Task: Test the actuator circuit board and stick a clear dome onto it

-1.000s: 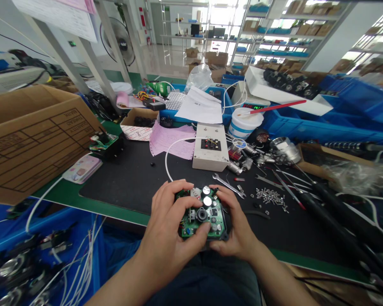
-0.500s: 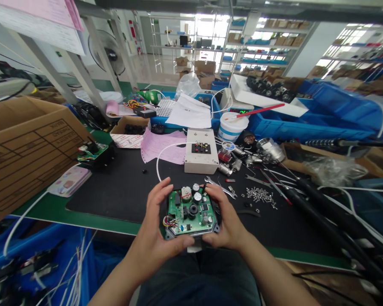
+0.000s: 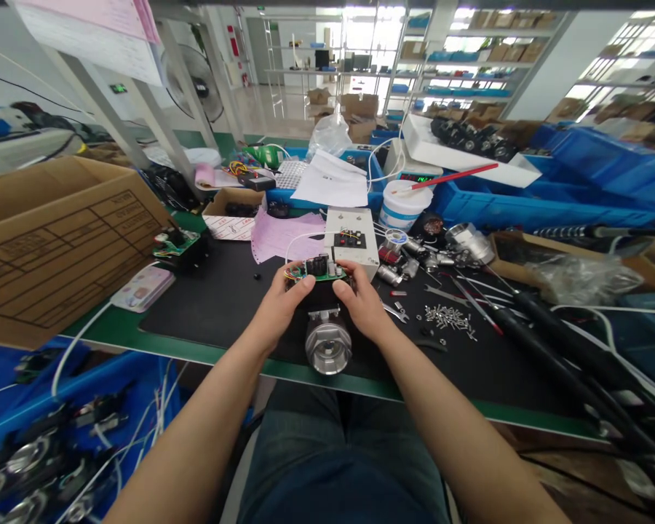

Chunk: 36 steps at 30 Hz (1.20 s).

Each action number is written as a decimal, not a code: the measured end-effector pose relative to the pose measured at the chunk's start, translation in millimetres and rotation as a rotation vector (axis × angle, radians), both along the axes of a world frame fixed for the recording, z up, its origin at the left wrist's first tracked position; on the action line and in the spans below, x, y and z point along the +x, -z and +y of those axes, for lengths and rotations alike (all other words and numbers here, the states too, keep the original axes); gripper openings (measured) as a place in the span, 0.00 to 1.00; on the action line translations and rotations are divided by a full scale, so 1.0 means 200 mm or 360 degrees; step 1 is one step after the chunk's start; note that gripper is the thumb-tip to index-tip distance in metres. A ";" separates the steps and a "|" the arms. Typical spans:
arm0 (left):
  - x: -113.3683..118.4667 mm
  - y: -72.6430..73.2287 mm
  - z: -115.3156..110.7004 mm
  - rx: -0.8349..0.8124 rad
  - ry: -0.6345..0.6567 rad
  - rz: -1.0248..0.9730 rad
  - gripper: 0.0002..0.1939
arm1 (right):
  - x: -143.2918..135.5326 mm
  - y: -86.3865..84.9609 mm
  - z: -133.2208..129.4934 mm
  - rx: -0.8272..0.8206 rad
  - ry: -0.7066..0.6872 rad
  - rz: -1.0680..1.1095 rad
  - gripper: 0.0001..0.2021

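Between my hands is a dark housing with a green circuit board (image 3: 323, 275) on its far-facing top, seen nearly edge-on. My left hand (image 3: 280, 306) grips its left side, thumb along the near edge. My right hand (image 3: 360, 298) holds the right side the same way. A round silver metal fitting (image 3: 328, 348) hangs below the housing, toward my lap, and appears joined to it. Just beyond the board stands a beige box (image 3: 354, 218) with a small black panel.
Wrenches (image 3: 396, 313) and a pile of screws (image 3: 450, 320) lie right of my hands on the black mat (image 3: 212, 298). A cardboard box (image 3: 76, 247) stands at left. Blue bins (image 3: 551, 207), a white tub (image 3: 405, 207) and metal parts line the back right.
Both hands have moved forward, away from my body. The housing has tilted up, so the board shows edge-on and the silver fitting has come into view.
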<state>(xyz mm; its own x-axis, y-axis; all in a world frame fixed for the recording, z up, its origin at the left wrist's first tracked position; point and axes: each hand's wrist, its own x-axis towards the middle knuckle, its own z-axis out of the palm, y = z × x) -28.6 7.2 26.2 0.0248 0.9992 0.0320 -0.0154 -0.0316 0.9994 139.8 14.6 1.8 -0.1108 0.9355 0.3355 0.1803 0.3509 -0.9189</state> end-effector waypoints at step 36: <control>-0.07 -0.31 -0.15 0.0497 0.0425 0.0896 0.05 | 0.02 0.00 -0.23 0.0533 0.0035 -0.0249 0.34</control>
<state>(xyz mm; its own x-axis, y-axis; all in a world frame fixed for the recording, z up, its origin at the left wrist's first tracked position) -42.6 -22.8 87.6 0.3657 0.9027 0.2267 0.4551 -0.3859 0.8024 143.9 -32.2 1.7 -0.1662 0.7792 0.6043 0.3205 0.6222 -0.7142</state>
